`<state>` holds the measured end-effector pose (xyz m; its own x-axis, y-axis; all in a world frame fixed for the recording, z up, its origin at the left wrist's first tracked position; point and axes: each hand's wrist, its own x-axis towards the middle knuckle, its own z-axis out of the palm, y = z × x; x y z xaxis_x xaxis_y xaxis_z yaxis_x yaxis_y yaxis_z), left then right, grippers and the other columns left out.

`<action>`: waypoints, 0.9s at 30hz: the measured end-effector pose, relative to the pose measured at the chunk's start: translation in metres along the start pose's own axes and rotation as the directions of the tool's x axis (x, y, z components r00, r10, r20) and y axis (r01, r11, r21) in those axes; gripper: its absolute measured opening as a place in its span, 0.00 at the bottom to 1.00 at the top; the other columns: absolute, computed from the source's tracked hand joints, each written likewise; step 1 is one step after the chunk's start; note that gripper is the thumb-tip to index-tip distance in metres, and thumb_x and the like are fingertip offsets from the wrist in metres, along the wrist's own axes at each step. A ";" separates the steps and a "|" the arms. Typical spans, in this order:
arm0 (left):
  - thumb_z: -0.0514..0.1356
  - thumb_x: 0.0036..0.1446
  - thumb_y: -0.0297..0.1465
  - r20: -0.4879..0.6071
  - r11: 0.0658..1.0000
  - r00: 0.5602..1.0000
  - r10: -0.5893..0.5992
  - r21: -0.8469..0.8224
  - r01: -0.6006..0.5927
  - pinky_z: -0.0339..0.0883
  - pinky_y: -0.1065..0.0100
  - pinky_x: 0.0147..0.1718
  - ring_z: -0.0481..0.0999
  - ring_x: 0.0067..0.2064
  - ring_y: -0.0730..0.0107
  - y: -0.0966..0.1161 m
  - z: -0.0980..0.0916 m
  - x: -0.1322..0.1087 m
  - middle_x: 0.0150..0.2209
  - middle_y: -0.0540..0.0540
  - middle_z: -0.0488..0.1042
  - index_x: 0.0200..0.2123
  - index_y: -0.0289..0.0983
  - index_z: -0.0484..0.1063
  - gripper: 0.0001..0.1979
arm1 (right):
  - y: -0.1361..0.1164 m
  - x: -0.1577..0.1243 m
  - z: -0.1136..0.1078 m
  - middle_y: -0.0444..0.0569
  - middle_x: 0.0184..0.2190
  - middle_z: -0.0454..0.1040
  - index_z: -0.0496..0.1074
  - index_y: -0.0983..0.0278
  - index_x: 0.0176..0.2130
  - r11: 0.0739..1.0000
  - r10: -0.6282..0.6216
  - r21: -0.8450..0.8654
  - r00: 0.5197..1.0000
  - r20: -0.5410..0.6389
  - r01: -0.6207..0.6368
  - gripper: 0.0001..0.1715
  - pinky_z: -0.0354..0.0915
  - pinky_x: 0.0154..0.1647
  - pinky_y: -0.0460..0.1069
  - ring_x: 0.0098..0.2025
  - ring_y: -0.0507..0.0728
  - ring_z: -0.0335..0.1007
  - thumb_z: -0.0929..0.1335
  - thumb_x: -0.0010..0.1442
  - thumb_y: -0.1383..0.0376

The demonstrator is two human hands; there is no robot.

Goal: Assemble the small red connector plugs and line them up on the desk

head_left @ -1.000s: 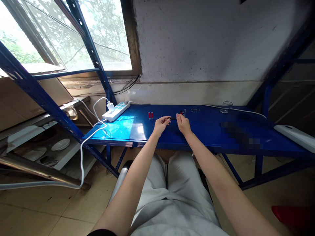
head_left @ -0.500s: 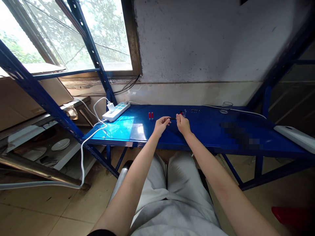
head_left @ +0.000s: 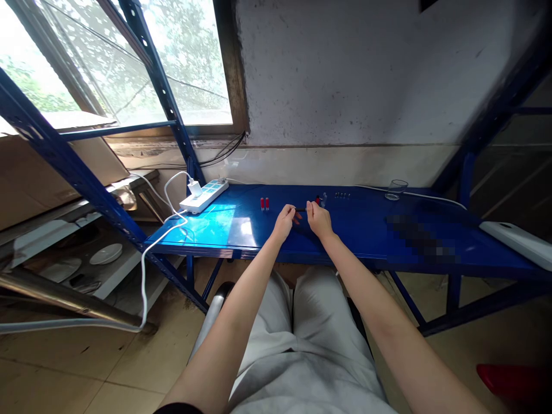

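Observation:
Over the blue tabletop (head_left: 357, 233), a thin dark stick-like piece (head_left: 301, 210) runs level between my two hands; its exact kind is too small to tell. My left hand (head_left: 284, 223) pinches its left end, with the fingers closed. Closed round the right end is my right hand (head_left: 319, 219), which hides that part. Two small red pieces with pale ends (head_left: 264, 204) stand side by side to the left of my left hand. Just behind my right hand are a few red bits (head_left: 318, 200) and clear bits (head_left: 324, 199), partly covered.
Several tiny metal parts (head_left: 342, 196) lie in a row near the back. A clear glass cup (head_left: 395, 190) stands farther right, before a white cable. On the left is a white power strip (head_left: 204, 196) with a plug. A white device (head_left: 517, 241) sits at the right end.
My left hand has turned slightly and shifted a little right along the dark piece. My right hand has moved slightly left, so the hands are closer together.

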<state>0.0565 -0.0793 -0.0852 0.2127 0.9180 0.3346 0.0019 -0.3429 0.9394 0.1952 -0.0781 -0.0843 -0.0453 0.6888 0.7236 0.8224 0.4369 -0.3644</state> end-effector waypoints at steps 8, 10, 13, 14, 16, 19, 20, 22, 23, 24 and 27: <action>0.47 0.60 0.33 -0.016 0.998 0.999 -0.029 -0.051 0.028 0.60 0.69 0.29 0.68 0.25 0.73 0.003 0.001 -0.001 0.25 0.48 0.69 0.26 0.37 0.60 0.11 | -0.001 0.000 0.001 0.46 0.17 0.59 0.59 0.62 0.25 1.000 0.002 -0.015 1.000 0.002 -0.002 0.27 0.46 0.22 0.47 0.17 0.51 0.54 0.47 0.65 0.54; 0.47 0.60 0.33 -0.022 0.999 0.999 -0.033 -0.035 0.032 0.60 0.69 0.29 0.68 0.25 0.73 0.004 0.002 -0.002 0.24 0.48 0.69 0.26 0.37 0.60 0.12 | -0.001 0.000 0.001 0.46 0.17 0.60 0.59 0.62 0.25 1.000 0.003 -0.008 1.000 0.001 -0.003 0.27 0.46 0.22 0.47 0.17 0.51 0.54 0.47 0.65 0.54; 0.45 0.61 0.33 -0.037 0.999 0.999 -0.039 -0.004 0.039 0.60 0.70 0.29 0.68 0.25 0.74 0.003 0.002 -0.001 0.24 0.48 0.69 0.25 0.37 0.60 0.13 | -0.001 0.000 0.001 0.46 0.17 0.60 0.59 0.62 0.26 1.000 0.003 0.010 1.000 0.007 -0.003 0.27 0.46 0.22 0.47 0.17 0.51 0.54 0.47 0.65 0.54; 0.45 0.61 0.33 -0.039 0.999 0.998 -0.040 0.005 0.040 0.60 0.70 0.29 0.68 0.25 0.74 0.002 0.002 -0.001 0.24 0.48 0.70 0.25 0.37 0.60 0.14 | 0.000 0.000 0.002 0.46 0.17 0.60 0.60 0.62 0.25 1.000 0.003 0.016 1.000 0.008 -0.004 0.27 0.46 0.22 0.47 0.17 0.51 0.54 0.47 0.65 0.54; 0.44 0.62 0.34 -0.039 0.999 0.998 -0.043 0.025 0.044 0.60 0.71 0.28 0.68 0.24 0.74 0.001 0.002 0.000 0.25 0.48 0.70 0.25 0.36 0.61 0.15 | 0.000 0.000 0.002 0.46 0.17 0.60 0.60 0.62 0.25 1.000 0.006 0.026 1.000 0.009 -0.006 0.27 0.47 0.22 0.47 0.17 0.51 0.54 0.47 0.65 0.53; 0.44 0.62 0.38 -0.041 0.997 0.998 -0.051 0.058 0.053 0.60 0.71 0.27 0.68 0.24 0.74 0.000 0.002 0.001 0.24 0.48 0.70 0.25 0.36 0.63 0.18 | 0.000 0.000 0.001 0.46 0.17 0.60 0.60 0.62 0.25 0.999 0.011 0.036 1.000 0.012 -0.011 0.28 0.47 0.22 0.47 0.18 0.52 0.55 0.47 0.65 0.52; 0.44 0.62 0.39 -0.041 0.996 0.998 -0.049 0.069 0.052 0.60 0.71 0.27 0.68 0.24 0.74 0.000 0.002 0.001 0.24 0.47 0.70 0.25 0.35 0.63 0.19 | -0.001 0.000 0.001 0.46 0.17 0.60 0.59 0.62 0.25 0.999 0.013 0.039 1.000 0.013 -0.014 0.28 0.47 0.22 0.47 0.18 0.52 0.55 0.47 0.65 0.52; 0.43 0.62 0.41 -0.037 0.995 0.998 -0.040 0.090 0.044 0.60 0.72 0.26 0.68 0.24 0.75 0.000 0.002 0.000 0.24 0.47 0.70 0.25 0.35 0.64 0.21 | -0.002 0.000 0.000 0.46 0.17 0.60 0.59 0.62 0.25 0.999 0.018 0.050 1.000 0.015 -0.019 0.28 0.47 0.22 0.47 0.18 0.52 0.55 0.47 0.65 0.52; 0.43 0.62 0.42 -0.037 0.995 0.999 -0.034 0.095 0.037 0.61 0.72 0.26 0.68 0.23 0.75 0.000 0.002 0.000 0.24 0.47 0.70 0.25 0.35 0.64 0.21 | -0.002 0.000 -0.001 0.46 0.17 0.60 0.59 0.62 0.25 0.998 0.021 0.057 1.000 0.015 -0.021 0.28 0.47 0.22 0.47 0.18 0.52 0.55 0.47 0.65 0.52; 0.43 0.62 0.42 -0.037 0.995 0.999 -0.027 0.097 0.030 0.61 0.72 0.26 0.68 0.23 0.75 0.000 0.002 0.000 0.24 0.47 0.70 0.25 0.35 0.64 0.22 | -0.002 0.000 -0.001 0.46 0.17 0.60 0.58 0.61 0.25 0.998 0.024 0.066 1.000 0.014 -0.025 0.27 0.47 0.22 0.47 0.18 0.52 0.55 0.47 0.64 0.51; 0.45 0.61 0.43 -0.045 0.996 0.999 -0.001 0.085 0.005 0.61 0.73 0.25 0.68 0.22 0.78 -0.002 0.001 0.000 0.25 0.48 0.70 0.26 0.35 0.62 0.20 | 0.001 0.000 -0.002 0.45 0.17 0.60 0.58 0.61 0.25 0.993 0.043 0.110 0.999 0.025 -0.045 0.27 0.48 0.22 0.47 0.19 0.53 0.57 0.48 0.64 0.50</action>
<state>0.0577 -0.0784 -0.0873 0.1680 0.9266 0.3363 0.0861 -0.3536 0.9314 0.1971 -0.0795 -0.0836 -0.0241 0.7208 0.6927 0.7559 0.4666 -0.4592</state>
